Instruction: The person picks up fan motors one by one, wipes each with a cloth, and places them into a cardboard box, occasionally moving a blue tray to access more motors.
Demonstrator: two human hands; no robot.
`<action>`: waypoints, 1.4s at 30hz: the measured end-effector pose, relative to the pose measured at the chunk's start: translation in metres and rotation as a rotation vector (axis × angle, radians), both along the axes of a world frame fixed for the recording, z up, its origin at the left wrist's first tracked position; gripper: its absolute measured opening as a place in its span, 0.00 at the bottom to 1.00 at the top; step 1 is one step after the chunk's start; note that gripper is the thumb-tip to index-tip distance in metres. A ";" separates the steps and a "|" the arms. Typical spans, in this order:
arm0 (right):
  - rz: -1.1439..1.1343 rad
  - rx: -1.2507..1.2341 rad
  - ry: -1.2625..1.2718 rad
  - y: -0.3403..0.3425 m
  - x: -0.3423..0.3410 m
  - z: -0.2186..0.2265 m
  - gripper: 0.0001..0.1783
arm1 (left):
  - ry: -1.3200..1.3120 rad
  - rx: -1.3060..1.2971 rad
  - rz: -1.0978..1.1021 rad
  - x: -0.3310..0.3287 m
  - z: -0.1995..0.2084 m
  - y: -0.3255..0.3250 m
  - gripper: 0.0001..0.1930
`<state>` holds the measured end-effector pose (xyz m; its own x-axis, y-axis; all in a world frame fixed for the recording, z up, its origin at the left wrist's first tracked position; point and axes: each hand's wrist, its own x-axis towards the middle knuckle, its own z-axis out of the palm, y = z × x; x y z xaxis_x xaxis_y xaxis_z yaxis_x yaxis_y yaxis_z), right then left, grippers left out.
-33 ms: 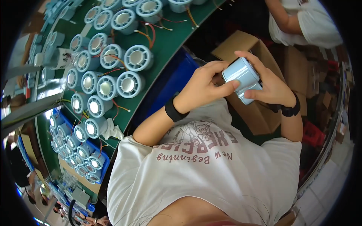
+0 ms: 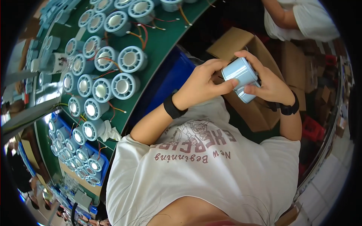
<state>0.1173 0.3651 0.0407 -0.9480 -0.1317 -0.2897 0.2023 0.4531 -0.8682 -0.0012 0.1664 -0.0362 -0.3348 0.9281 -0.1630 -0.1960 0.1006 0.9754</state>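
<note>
Between both hands I hold a light blue cylindrical housing [image 2: 240, 71], glossy and tilted, with a narrower round part at its lower end. My left hand [image 2: 205, 83] grips its left side, the thumb lying across the lower front. From the right, my right hand [image 2: 268, 81] wraps it, fingers over the top and thumb pressed near the narrower part. The inner fingers of both hands are partly hidden behind it. Similar light blue housings [image 2: 122, 86] with slotted rims, silvery round centres and coloured wires stand in rows on the green bench [image 2: 151, 62] to my left.
Below and behind my hands is an open cardboard box [image 2: 260, 122]. A blue bin [image 2: 166, 77] stands beside the bench edge. More housings fill a blue tray [image 2: 105, 167] at lower left, near a crumpled white cloth [image 2: 110, 132]. Another person's arm [image 2: 281, 15] shows at upper right.
The view has shifted slightly, so the bench and its housings sit a little farther left. Both hands keep the same hold on the light blue housing.
</note>
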 end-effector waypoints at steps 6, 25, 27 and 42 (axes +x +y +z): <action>-0.295 0.126 -0.043 0.061 0.074 -0.053 0.42 | 0.779 0.013 -0.063 0.037 -0.048 0.046 0.33; -0.441 1.239 -0.097 0.083 0.109 -0.277 0.45 | 1.197 -0.092 -0.115 0.069 -0.100 0.054 0.25; -0.367 1.303 -0.098 0.082 0.102 -0.272 0.50 | 1.190 -0.109 -0.088 0.068 -0.100 0.051 0.25; -0.360 1.194 -0.139 0.078 0.111 -0.229 0.49 | 1.285 -0.059 0.076 0.091 -0.136 0.061 0.28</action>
